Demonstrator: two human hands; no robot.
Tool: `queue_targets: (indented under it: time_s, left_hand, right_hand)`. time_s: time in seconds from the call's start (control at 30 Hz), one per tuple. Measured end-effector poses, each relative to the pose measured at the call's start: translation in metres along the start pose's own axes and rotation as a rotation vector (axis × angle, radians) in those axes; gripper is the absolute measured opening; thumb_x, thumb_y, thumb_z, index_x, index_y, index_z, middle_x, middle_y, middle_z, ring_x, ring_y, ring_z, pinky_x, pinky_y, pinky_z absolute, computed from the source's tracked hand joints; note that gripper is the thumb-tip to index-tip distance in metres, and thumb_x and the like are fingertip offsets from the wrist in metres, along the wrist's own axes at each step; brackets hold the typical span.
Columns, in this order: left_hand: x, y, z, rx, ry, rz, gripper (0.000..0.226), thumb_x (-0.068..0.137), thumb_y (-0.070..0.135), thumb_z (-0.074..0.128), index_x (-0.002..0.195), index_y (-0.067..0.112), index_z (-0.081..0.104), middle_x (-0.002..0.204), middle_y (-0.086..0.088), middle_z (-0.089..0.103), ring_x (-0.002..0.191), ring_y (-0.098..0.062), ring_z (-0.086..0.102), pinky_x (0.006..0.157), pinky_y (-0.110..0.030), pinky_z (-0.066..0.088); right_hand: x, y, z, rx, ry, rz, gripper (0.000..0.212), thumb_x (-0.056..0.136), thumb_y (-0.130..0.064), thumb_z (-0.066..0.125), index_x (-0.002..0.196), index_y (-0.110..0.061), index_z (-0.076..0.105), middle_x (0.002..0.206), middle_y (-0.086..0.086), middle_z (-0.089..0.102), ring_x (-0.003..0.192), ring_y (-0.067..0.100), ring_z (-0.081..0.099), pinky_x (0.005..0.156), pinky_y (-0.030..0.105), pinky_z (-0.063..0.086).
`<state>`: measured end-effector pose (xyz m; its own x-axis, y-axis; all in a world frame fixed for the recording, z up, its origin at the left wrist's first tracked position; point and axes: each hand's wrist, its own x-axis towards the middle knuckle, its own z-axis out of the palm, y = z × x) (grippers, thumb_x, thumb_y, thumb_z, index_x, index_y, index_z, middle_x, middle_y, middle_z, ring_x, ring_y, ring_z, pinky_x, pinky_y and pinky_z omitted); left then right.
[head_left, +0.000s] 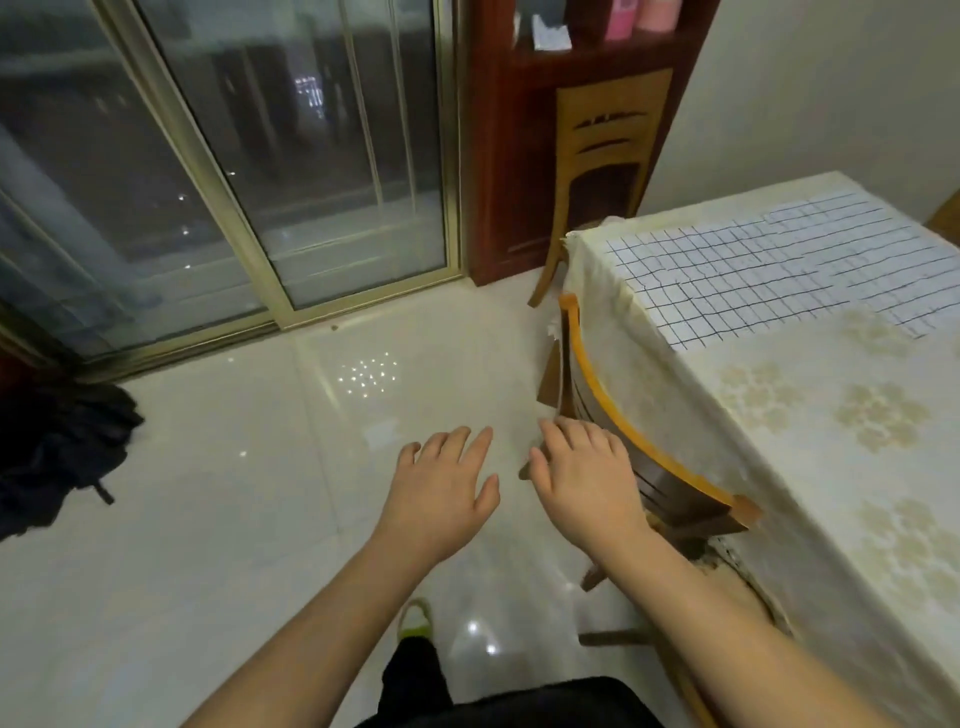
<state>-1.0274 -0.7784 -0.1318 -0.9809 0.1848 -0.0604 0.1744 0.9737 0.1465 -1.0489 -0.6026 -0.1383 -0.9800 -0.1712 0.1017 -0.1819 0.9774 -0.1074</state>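
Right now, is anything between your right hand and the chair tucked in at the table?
Nothing visible. The right hand, open, is right at the back of the chair, on its floor side; whether it touches is unclear. The tablecloth hangs against the far side of the top rail. The left hand is open over the floor.

A glossy pale tiled floor (234, 493) mirrored small points of light. Gold-framed sliding glass doors (311, 156) showed darkness outside. A reddish wooden cabinet (498, 156) stood beside a cream wall (805, 104), and a floral cloth covered the table (831, 415).
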Motion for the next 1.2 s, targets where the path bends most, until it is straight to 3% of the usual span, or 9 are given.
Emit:
queue_targets:
  time_s: [0.1,0.2,0.27,0.4,0.53,0.8,1.07,1.2]
  left_hand:
    - [0.043,-0.03,-0.012,0.025,-0.036,0.126,0.071,0.086,0.053,0.009,0.149,0.027,0.028,0.149,-0.001,0.041,0.133,-0.02,0.041,0.107,-0.044,0.033]
    - [0.085,-0.053,-0.027,0.033,-0.044,0.226,0.062,0.094,0.051,0.018,0.151,0.028,0.021,0.154,0.001,0.033,0.138,-0.019,0.032,0.111,-0.043,0.027]
    - [0.116,-0.064,-0.034,0.035,-0.02,0.278,0.057,0.097,0.047,0.027,0.15,0.027,0.026,0.151,0.0,0.037,0.136,-0.02,0.036,0.109,-0.044,0.031]
    - [0.176,-0.066,-0.036,0.078,0.038,0.4,0.054,0.091,0.041,0.029,0.134,0.022,0.054,0.125,-0.003,0.063,0.11,-0.023,0.061,0.087,-0.043,0.049]
    - [0.235,-0.045,-0.035,0.062,0.028,0.488,0.052,0.09,0.041,0.031,0.132,0.021,0.055,0.121,-0.002,0.064,0.107,-0.021,0.061,0.085,-0.042,0.049]
    - [0.351,0.015,-0.021,0.052,-0.002,0.686,0.045,0.092,0.039,0.032,0.123,0.021,0.059,0.12,0.0,0.062,0.106,-0.022,0.06,0.084,-0.041,0.048]
    - [0.45,0.072,-0.031,0.076,-0.077,0.824,0.059,0.094,0.041,0.011,0.14,0.024,0.044,0.131,0.002,0.055,0.119,-0.02,0.053,0.093,-0.042,0.043]
    - [0.497,0.096,-0.023,0.082,-0.079,0.914,0.058,0.094,0.04,0.016,0.137,0.023,0.05,0.131,0.0,0.058,0.119,-0.021,0.056,0.092,-0.043,0.047]
  right_hand:
    - [0.041,-0.017,0.001,-0.004,0.025,0.093,0.05,0.094,-0.044,0.029,0.124,-0.016,0.058,0.118,0.004,0.064,0.112,0.026,0.057,0.096,0.043,0.044]
    - [0.074,-0.029,-0.003,-0.003,0.05,0.188,0.052,0.093,-0.046,0.03,0.124,-0.016,0.06,0.117,0.005,0.065,0.111,0.027,0.058,0.094,0.042,0.046]
    - [0.092,-0.03,-0.007,-0.011,0.043,0.248,0.056,0.093,-0.048,0.027,0.127,-0.017,0.058,0.12,0.005,0.063,0.114,0.028,0.056,0.096,0.043,0.044]
    - [0.122,-0.011,-0.011,-0.011,0.051,0.379,0.058,0.091,-0.048,0.023,0.127,-0.019,0.056,0.119,0.005,0.063,0.111,0.029,0.057,0.094,0.041,0.043]
    - [0.146,0.017,-0.006,-0.033,0.096,0.481,0.049,0.09,-0.045,0.032,0.119,-0.017,0.06,0.109,0.006,0.065,0.099,0.031,0.06,0.085,0.04,0.046]
    - [0.209,0.091,0.009,-0.004,0.111,0.651,0.054,0.092,-0.045,0.029,0.123,-0.015,0.06,0.116,0.007,0.065,0.105,0.03,0.06,0.09,0.041,0.045]
    - [0.267,0.159,0.0,-0.023,0.202,0.756,0.051,0.093,-0.042,0.031,0.121,-0.013,0.062,0.115,0.009,0.067,0.106,0.03,0.06,0.09,0.042,0.046]
    - [0.287,0.182,0.006,-0.045,0.19,0.835,0.049,0.093,-0.042,0.035,0.122,-0.014,0.062,0.115,0.009,0.067,0.106,0.029,0.062,0.09,0.042,0.048]
